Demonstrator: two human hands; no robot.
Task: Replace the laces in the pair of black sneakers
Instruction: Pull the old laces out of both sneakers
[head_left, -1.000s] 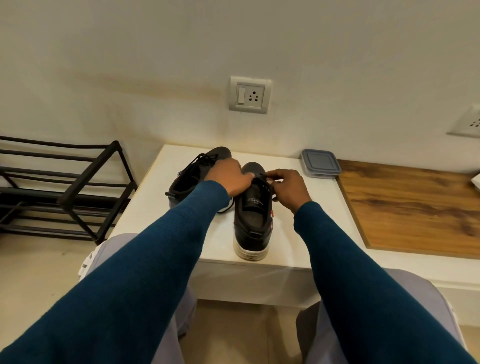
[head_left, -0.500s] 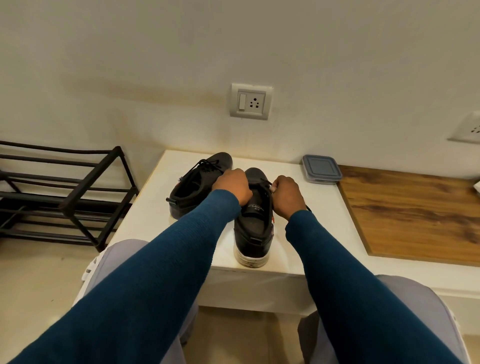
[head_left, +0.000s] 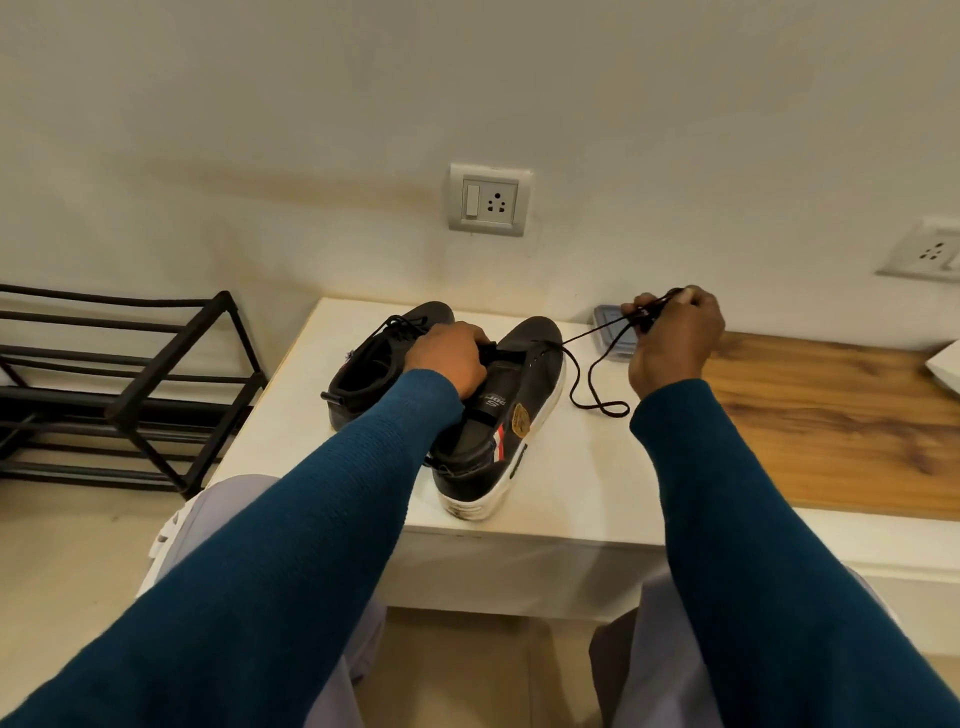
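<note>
Centre frame: two black sneakers on white table (head_left: 571, 483). Near sneaker (head_left: 524, 410) lies between hands, tipped w/ white sole to the right; second sneaker (head_left: 374, 358), laced, just left of it. L hand (head_left: 447, 356) curls over near sneaker's tongue, gripping it. R hand (head_left: 675, 338), raised at right, pinches black lace (head_left: 597, 328) running to an eyelet, slack loop on table. Grey-lidded container (head_left: 608, 318) partly hidden behind R hand.

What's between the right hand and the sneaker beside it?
Head view: a black lace runs from the sneaker to the right hand, its loop resting on the white table.
</note>
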